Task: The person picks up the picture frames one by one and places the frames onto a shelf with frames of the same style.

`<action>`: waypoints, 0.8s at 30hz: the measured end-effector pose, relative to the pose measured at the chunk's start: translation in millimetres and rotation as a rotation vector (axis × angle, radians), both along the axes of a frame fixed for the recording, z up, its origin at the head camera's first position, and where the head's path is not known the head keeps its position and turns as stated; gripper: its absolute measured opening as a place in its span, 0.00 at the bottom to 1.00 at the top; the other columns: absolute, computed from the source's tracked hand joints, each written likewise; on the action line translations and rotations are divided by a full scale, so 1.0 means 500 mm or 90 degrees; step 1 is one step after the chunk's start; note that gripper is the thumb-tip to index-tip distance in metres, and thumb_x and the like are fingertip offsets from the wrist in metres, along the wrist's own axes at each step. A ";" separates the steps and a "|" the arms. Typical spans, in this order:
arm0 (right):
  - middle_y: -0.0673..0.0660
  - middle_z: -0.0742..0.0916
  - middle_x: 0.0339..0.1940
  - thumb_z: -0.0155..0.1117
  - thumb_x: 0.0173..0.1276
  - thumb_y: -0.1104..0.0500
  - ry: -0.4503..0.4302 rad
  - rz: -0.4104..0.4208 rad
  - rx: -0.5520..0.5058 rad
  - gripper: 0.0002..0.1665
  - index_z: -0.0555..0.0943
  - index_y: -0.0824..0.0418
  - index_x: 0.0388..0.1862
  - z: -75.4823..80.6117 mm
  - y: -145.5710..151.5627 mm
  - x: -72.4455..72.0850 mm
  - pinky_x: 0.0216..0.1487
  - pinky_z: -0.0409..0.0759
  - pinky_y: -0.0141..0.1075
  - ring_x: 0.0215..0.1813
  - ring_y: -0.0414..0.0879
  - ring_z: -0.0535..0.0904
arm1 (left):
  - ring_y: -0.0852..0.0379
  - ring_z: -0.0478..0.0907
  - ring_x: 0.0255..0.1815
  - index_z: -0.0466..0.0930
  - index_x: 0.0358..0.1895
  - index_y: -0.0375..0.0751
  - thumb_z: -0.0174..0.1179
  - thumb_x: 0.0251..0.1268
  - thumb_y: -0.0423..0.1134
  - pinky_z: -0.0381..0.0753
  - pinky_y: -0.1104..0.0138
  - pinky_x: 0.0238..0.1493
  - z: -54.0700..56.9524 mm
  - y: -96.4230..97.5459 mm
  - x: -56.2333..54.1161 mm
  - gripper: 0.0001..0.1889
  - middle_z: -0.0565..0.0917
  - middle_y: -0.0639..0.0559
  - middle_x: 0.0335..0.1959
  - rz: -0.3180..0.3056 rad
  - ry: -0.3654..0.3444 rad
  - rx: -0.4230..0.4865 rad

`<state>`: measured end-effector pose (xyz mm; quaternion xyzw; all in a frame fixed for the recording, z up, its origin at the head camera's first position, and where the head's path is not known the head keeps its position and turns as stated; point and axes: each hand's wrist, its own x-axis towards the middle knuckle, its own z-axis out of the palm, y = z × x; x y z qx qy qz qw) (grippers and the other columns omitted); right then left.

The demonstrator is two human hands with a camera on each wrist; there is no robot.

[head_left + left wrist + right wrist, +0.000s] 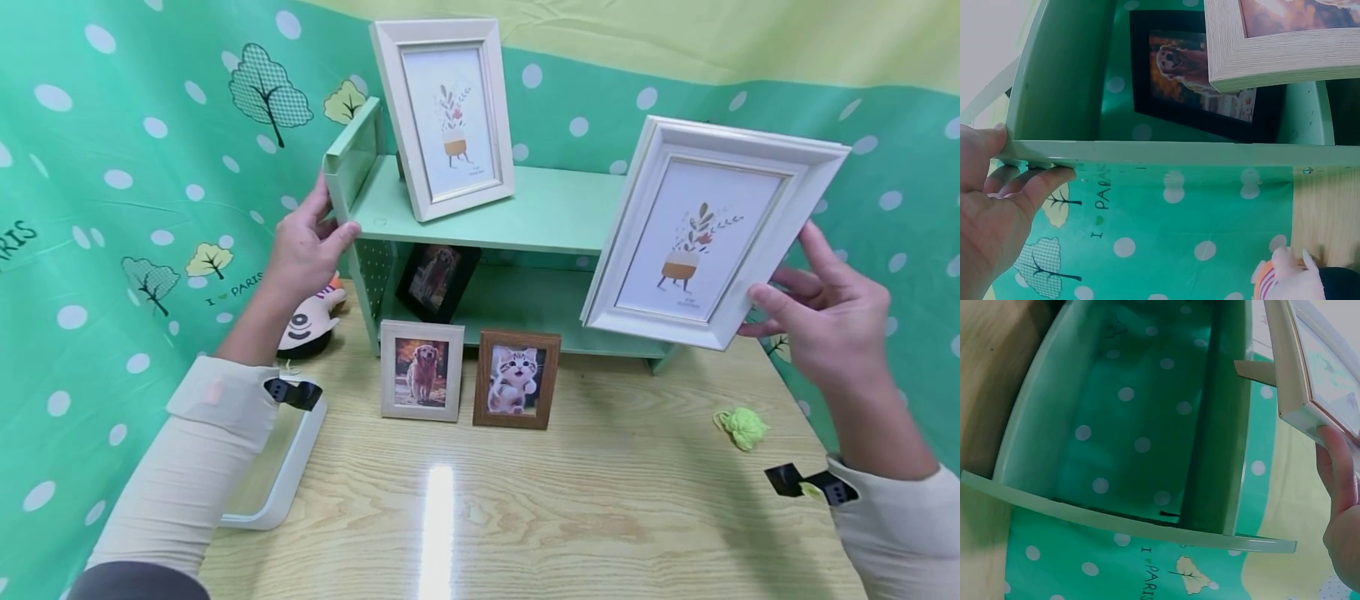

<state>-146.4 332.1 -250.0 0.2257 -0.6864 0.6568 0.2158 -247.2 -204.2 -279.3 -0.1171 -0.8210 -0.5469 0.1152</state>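
Observation:
At the left end of the green two-tier shelf (555, 212), my left hand (303, 250) grips the side panel, its thumb in front and fingers behind, as the left wrist view also shows. My right hand (843, 312) holds a white picture frame (611, 275) with a potted-plant print by its right edge, tilted in front of the shelf's right end. A similar cream picture frame (393, 92) leans back on the top tier. Below it, a black picture frame (465, 287) with a dog photo tilts on the lower tier. The right wrist view shows the held frame's back stand (1257, 372).
A pale dog-photo frame (387, 375) and a brown cat-photo frame (480, 379) stand before the shelf on the wooden table (585, 517). Green yarn (742, 427) lies right. A plush toy (307, 325) and a white-rimmed tray-like object (288, 492) are left. Dotted green cloth (142, 333) hangs behind.

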 end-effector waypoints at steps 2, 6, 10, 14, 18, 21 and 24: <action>0.57 0.86 0.64 0.56 0.61 0.87 0.002 0.007 -0.011 0.46 0.65 0.64 0.77 0.007 -0.003 0.000 0.21 0.87 0.36 0.53 0.43 0.89 | 0.38 0.64 0.78 0.41 0.80 0.75 0.55 0.78 0.36 0.76 0.51 0.71 0.001 0.000 0.001 0.42 0.56 0.48 0.83 0.001 0.004 -0.003; 0.59 0.84 0.66 0.55 0.61 0.88 0.006 0.019 -0.029 0.47 0.64 0.63 0.78 0.020 -0.010 0.000 0.21 0.87 0.37 0.55 0.44 0.89 | 0.38 0.63 0.79 0.41 0.80 0.74 0.55 0.78 0.36 0.75 0.51 0.71 0.003 0.001 0.002 0.42 0.55 0.48 0.83 0.000 0.010 -0.007; 0.58 0.83 0.68 0.57 0.63 0.85 0.003 -0.003 -0.027 0.47 0.66 0.60 0.78 0.035 -0.020 0.001 0.21 0.87 0.36 0.56 0.42 0.88 | 0.38 0.62 0.79 0.41 0.80 0.74 0.55 0.78 0.35 0.75 0.51 0.71 0.005 0.001 0.003 0.41 0.55 0.48 0.84 -0.003 0.014 -0.002; 0.59 0.82 0.69 0.61 0.63 0.82 -0.004 -0.034 -0.024 0.46 0.68 0.56 0.78 0.051 -0.033 -0.003 0.21 0.87 0.36 0.56 0.41 0.88 | 0.38 0.63 0.79 0.41 0.80 0.75 0.55 0.78 0.36 0.75 0.52 0.71 0.010 0.001 0.004 0.41 0.55 0.48 0.84 -0.003 0.018 -0.006; 0.57 0.82 0.69 0.65 0.63 0.79 -0.033 -0.060 -0.035 0.46 0.70 0.51 0.77 0.064 -0.043 -0.014 0.21 0.87 0.38 0.55 0.41 0.88 | 0.39 0.62 0.79 0.40 0.79 0.76 0.55 0.78 0.38 0.75 0.51 0.71 0.010 0.001 0.006 0.41 0.54 0.50 0.84 0.001 0.012 -0.017; 0.56 0.82 0.69 0.68 0.63 0.77 -0.063 -0.060 -0.071 0.46 0.71 0.49 0.76 0.072 -0.048 -0.024 0.22 0.88 0.40 0.56 0.41 0.88 | 0.39 0.62 0.79 0.39 0.79 0.77 0.54 0.79 0.38 0.75 0.51 0.71 0.008 0.001 0.009 0.41 0.54 0.50 0.84 0.007 0.008 -0.027; 0.55 0.82 0.69 0.69 0.62 0.77 -0.084 -0.059 -0.104 0.46 0.72 0.47 0.75 0.077 -0.054 -0.036 0.23 0.88 0.41 0.56 0.42 0.88 | 0.39 0.62 0.79 0.39 0.80 0.75 0.54 0.78 0.38 0.75 0.50 0.71 0.005 0.001 0.010 0.41 0.54 0.49 0.84 0.009 0.011 -0.033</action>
